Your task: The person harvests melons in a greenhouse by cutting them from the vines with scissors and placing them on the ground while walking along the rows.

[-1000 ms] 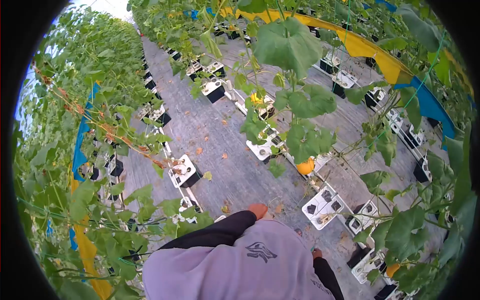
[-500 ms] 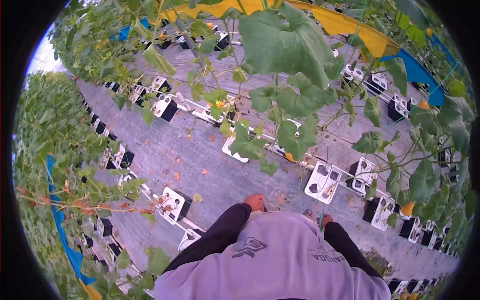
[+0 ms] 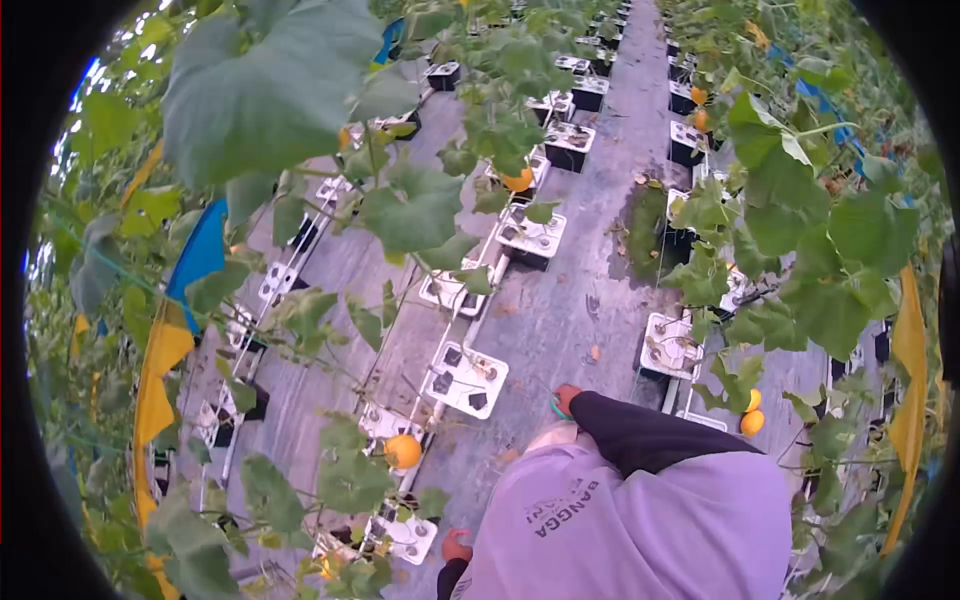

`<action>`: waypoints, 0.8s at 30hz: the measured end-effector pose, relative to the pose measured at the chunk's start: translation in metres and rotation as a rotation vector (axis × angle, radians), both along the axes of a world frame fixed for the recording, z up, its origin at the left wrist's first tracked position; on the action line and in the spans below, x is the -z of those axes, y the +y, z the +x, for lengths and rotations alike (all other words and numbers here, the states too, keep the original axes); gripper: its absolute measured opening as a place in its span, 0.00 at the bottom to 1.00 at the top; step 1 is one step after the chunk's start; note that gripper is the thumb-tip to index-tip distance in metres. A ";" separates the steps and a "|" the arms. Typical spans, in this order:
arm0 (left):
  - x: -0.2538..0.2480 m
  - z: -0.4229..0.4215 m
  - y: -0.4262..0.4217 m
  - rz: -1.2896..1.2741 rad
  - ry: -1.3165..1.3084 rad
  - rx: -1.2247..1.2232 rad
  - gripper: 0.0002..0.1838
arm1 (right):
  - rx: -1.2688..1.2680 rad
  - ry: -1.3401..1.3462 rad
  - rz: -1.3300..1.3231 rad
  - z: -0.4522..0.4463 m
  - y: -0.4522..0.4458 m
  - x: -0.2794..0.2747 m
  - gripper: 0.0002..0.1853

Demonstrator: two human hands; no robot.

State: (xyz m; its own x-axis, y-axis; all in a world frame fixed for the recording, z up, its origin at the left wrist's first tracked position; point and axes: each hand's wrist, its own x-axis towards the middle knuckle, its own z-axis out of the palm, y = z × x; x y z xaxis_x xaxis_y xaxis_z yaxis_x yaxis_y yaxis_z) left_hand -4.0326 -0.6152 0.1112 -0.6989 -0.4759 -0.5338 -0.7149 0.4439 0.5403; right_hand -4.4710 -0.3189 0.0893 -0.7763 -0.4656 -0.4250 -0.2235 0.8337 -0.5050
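Note:
My right hand (image 3: 567,400), in a black sleeve, is near the middle of the head view, above the walkway. Its fingers are closed around a small tool with a green handle (image 3: 556,408); the rest of the tool is hidden. My left hand (image 3: 456,547) hangs low at the bottom edge, beside a white-topped planter box (image 3: 408,537), apart from it. Its fingers are loosely bent with a gap between them, and nothing shows in it. A round orange fruit (image 3: 403,451) hangs among leaves on the left, away from both hands.
Planter rows with white pipes (image 3: 483,305) flank the grey sheeted walkway (image 3: 560,300). A large leaf (image 3: 265,95) hangs close at upper left. Two orange fruits (image 3: 752,424) hang at right. Yellow and blue strips (image 3: 160,370) run along the vines. A dark green patch (image 3: 645,230) lies ahead.
My view has swung right and now looks down the length of the walkway. My body appears turned toward the lower right of the picture. The green-handled tool stays in my right hand.

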 end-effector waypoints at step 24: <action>-0.051 -0.724 0.169 0.282 0.333 0.676 0.06 | 0.358 -0.306 0.181 -0.200 0.244 0.007 0.22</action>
